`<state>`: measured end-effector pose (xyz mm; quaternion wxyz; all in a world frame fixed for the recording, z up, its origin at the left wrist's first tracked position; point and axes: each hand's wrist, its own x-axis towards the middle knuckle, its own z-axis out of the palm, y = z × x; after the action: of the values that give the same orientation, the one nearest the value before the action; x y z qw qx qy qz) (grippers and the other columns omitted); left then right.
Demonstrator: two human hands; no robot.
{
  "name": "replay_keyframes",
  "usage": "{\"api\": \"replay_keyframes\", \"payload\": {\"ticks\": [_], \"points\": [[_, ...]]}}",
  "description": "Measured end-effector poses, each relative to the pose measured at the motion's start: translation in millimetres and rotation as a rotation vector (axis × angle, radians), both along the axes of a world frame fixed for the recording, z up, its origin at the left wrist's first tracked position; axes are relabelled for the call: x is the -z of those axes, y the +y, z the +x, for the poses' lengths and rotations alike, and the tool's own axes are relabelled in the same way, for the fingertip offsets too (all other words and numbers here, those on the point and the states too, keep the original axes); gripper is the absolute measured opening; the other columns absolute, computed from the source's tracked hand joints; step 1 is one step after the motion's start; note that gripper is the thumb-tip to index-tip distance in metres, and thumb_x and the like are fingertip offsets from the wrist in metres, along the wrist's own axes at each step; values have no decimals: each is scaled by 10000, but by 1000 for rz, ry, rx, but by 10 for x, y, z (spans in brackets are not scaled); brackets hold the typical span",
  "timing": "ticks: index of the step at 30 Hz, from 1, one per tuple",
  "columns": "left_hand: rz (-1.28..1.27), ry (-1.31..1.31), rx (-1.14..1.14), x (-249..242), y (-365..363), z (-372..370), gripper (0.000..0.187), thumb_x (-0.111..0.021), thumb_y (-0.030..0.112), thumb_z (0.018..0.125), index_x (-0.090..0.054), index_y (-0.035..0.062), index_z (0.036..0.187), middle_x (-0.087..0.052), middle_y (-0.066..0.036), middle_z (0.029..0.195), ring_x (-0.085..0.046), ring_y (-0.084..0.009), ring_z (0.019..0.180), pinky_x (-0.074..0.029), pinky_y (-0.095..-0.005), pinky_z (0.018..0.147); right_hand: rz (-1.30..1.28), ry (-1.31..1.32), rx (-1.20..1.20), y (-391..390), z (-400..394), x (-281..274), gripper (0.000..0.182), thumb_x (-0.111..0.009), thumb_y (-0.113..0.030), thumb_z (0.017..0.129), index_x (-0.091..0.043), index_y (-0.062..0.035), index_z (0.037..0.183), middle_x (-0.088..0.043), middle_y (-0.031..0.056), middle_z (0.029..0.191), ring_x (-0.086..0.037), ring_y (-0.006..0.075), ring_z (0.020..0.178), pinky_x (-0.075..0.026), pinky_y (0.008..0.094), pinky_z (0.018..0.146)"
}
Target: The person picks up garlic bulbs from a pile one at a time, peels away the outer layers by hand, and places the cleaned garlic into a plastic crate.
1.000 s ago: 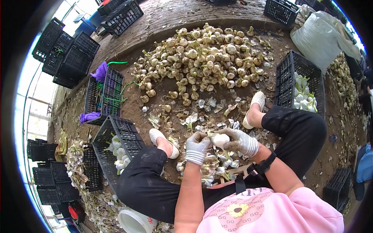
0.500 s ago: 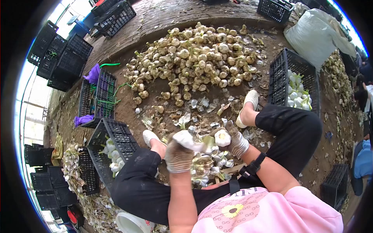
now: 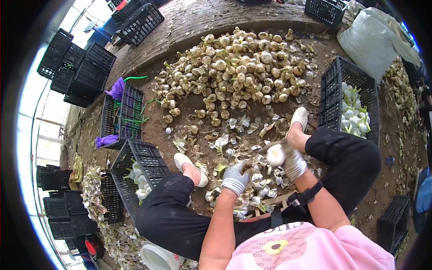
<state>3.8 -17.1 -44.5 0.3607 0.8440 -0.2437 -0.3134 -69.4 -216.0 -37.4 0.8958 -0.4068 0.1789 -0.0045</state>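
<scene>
My right hand (image 3: 293, 163), in a striped work glove with soiled fingers, grips a white, peeled-looking garlic bulb (image 3: 275, 155) above the ground between my legs. A narrow dark shape by the bulb is too blurred to name. My left hand (image 3: 236, 177), gloved the same way, is lower and to the left, apart from the bulb. Its fingers are curled in, and whatever they may hold is hidden. Beneath both hands lie loose garlic skins (image 3: 258, 184) and trimmings. Ahead of my feet rises a big heap of unpeeled garlic (image 3: 234, 72).
Black crates with cleaned garlic stand by my right knee (image 3: 330, 96) and left knee (image 3: 150, 157). Another crate (image 3: 132, 110) with purple and green ties is beyond the left one. A white sack (image 3: 366, 42) stands at far right; a white bucket (image 3: 155, 257) sits at lower left.
My hands have moved apart. The right one has shifted slightly right with the garlic bulb, now blurred. My left hand has come away to the lower right. The view has shifted a little.
</scene>
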Motion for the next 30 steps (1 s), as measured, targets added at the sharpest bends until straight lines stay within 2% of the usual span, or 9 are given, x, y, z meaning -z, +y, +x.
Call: {"api": "replay_keyframes", "payload": {"ticks": [2,3,4,6,14,19,22,26,30], "points": [[168,622,-116,-44,-79,44,237,-634,165,794,-617,45,997,-621,-129,936,-613,-198,806,-496,-316,706,556,-132,302,-313,52,-409,407,-525,-420,852,-589,-31,955,-625,121,809,-570,148,538,-492,260,443],[322,-63,301,14,-33,37,366,-614,365,798,-631,52,987,-603,-160,1001,-595,-271,909,-477,-364,783,996,-210,458,-468,24,-460,350,-514,-371,865,-583,-35,933,-618,144,920,-581,157,588,-511,271,520],[381,-32,261,-41,-70,46,485,-572,487,790,-631,53,1000,-587,-175,1037,-563,-316,961,-448,-365,842,1059,-540,322,-538,36,-767,377,-500,-369,874,-560,-10,971,-593,147,1020,-591,165,681,-519,257,601],[220,35,34,173,-66,132,482,-576,475,794,-623,53,1021,-591,-175,1034,-569,-312,958,-448,-351,840,736,-289,692,-587,21,-581,415,-490,-383,880,-553,6,1008,-580,145,1066,-587,169,747,-523,259,645],[3,-80,-640,1037,1,1589,530,-735,272,694,-547,-6,1105,-581,-182,1013,-562,-298,927,-445,-346,829,209,365,-153,128,296,-51,350,-527,-288,887,-549,-7,1095,-601,73,898,-570,130,695,-476,255,643],[138,-418,-559,1208,-312,2824,661,-727,168,662,-420,61,1237,-417,-211,1245,-482,-331,1074,-404,-368,918,-77,396,-343,69,360,53,496,-487,-419,890,-512,-4,1159,-609,54,958,-582,102,780,-454,244,691],[246,-469,-398,1470,-532,3316,605,-669,130,689,-427,108,1243,-368,-196,1306,-413,-353,1169,-373,-364,968,66,487,-174,50,334,424,371,-472,-272,915,-510,17,1144,-612,95,928,-579,132,767,-466,248,698],[422,-255,-390,1483,-603,3478,239,-642,145,735,-633,109,972,-642,-158,893,-621,-291,823,-481,-354,738,14,525,-133,39,403,414,387,-488,-292,902,-516,26,1122,-614,107,955,-574,111,775,-465,232,651],[156,-354,-425,1036,-355,2894,191,-682,208,710,-659,91,859,-654,-148,808,-636,-258,724,-485,-326,681,-371,483,-262,71,480,249,329,-572,-208,847,-552,2,1099,-618,72,899,-570,109,782,-466,241,669]]}}
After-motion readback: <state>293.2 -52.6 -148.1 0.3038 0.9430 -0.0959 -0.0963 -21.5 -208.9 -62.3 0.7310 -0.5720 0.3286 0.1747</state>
